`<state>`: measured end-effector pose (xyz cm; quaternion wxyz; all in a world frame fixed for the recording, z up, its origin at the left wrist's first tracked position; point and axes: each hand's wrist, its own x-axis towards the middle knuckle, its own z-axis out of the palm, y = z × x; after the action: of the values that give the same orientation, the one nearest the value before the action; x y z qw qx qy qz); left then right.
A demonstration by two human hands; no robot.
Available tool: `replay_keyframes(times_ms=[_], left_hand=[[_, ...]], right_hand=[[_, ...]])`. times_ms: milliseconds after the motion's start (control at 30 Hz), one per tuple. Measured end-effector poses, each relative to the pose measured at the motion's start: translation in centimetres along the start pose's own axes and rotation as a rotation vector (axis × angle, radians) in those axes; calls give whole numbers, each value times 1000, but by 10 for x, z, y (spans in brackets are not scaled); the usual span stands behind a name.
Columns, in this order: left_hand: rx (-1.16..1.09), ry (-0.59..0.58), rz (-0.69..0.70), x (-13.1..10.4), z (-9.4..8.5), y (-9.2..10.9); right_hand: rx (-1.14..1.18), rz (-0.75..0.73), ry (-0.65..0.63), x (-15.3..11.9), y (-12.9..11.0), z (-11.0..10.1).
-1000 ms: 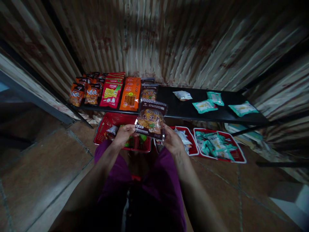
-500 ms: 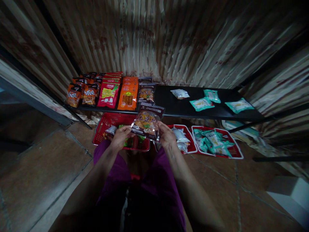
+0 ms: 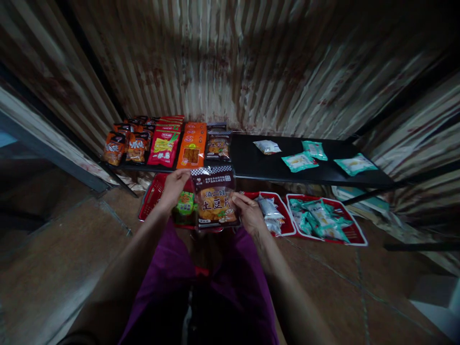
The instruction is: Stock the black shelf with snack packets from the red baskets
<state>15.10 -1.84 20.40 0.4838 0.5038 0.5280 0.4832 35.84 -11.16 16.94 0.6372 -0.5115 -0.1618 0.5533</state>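
A dark snack packet [image 3: 214, 199] with a checkered top edge is held upright in the air above the red basket [image 3: 151, 199], in front of the black shelf [image 3: 273, 165]. Its upper left corner is pinched by the left hand [image 3: 175, 184]; its right edge is gripped by the right hand [image 3: 247, 213]. Matching packets [image 3: 218, 143] are stacked on the shelf behind; teal packets [image 3: 318, 218] fill a red tray to the right.

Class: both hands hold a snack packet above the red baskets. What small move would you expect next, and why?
Probably lifting the checkered packet, held by left hand and right hand, forward onto the black shelf, beside the matching packet ending the sorted row there.
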Motion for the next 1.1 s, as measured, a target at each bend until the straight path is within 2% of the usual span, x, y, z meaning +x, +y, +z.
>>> replay_keyframes(times_ms=[67,133,167,267,300,333,367,433,467,500,533,633,800,933,1033,1100], left_hand=[[214,-91,148,13,1,18],[397,-207,224,23,3,37],[487,-221,247,26,5,46],[691,-117,291,27,15,67],[716,-126,314,26,20,70],[717,-192,328,25,25,72],[698,-313,321,24,30,72],[619,-580,233,22,41,65],[584,-648,164,21,46,61],[564,-646,111,20,50,56],[567,-597,82,20,53,51],[666,-427,121,21,59,45],[898,-422,265,37,59,55],[861,-339,307,48,49,54],[746,-114,359,36,42,42],[664,-51,353,17,42,32]], right_hand=[[-41,20,-29,-3,-1,-2],[-72,17,-51,-5,-3,-3],[-89,11,-64,-6,-4,-4],[-154,16,-131,-9,-6,-5],[-173,27,-152,-10,-5,-6],[-188,40,-169,-10,-5,-6],[-198,51,-180,-10,-4,-6],[-214,52,-205,-9,-4,-7],[-221,49,-218,-9,-4,-8],[-224,45,-223,-8,-4,-8],[-220,43,-217,-7,-5,-9],[-181,55,-136,-3,-6,-9],[-176,12,-10,8,2,-13],[-68,20,64,17,5,-20],[29,5,129,25,4,-22],[69,-21,152,30,4,-20]])
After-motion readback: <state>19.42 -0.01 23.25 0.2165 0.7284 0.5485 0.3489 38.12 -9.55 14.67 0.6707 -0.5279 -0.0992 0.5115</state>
